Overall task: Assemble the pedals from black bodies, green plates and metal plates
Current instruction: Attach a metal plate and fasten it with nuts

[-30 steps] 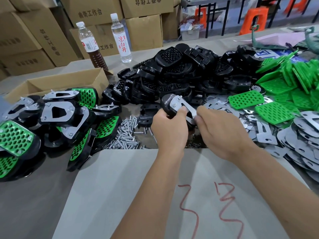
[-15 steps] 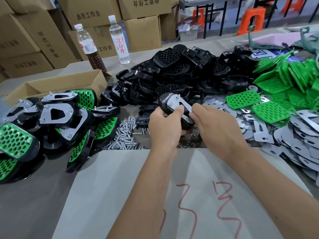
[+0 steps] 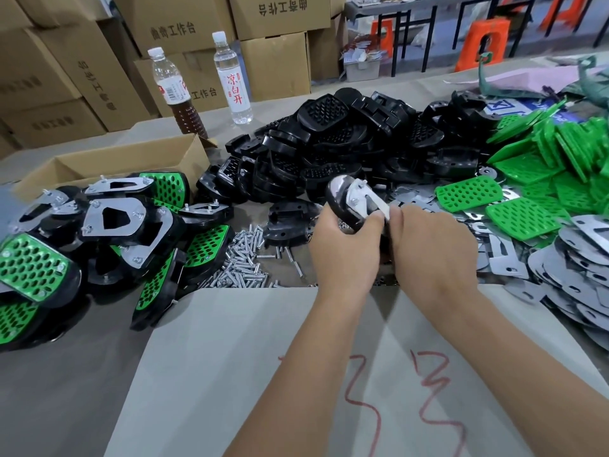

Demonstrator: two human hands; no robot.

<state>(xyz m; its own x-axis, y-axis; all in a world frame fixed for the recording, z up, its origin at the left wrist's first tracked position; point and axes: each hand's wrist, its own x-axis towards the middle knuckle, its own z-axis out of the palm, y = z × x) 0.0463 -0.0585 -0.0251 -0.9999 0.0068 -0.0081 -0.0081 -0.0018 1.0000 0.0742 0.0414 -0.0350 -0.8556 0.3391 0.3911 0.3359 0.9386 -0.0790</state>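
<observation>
CHANGE: you've lifted and tilted the black body (image 3: pixel 342 206) | GRIP: left hand (image 3: pixel 346 249) clasps it, right hand (image 3: pixel 428 245) pinches its metal plate (image 3: pixel 369 201) | MEANS: plate seated, fastening likely next

right hand (image 3: pixel 431 245) fingers: hidden behind hand | assembled pedals (image 3: pixel 29 272): cut by left edge

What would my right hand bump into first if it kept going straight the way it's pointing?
Most likely the pedal your left hand grips; your right hand already touches its metal plate. Beyond it lies the pile of black bodies, though depth is unclear.
</observation>
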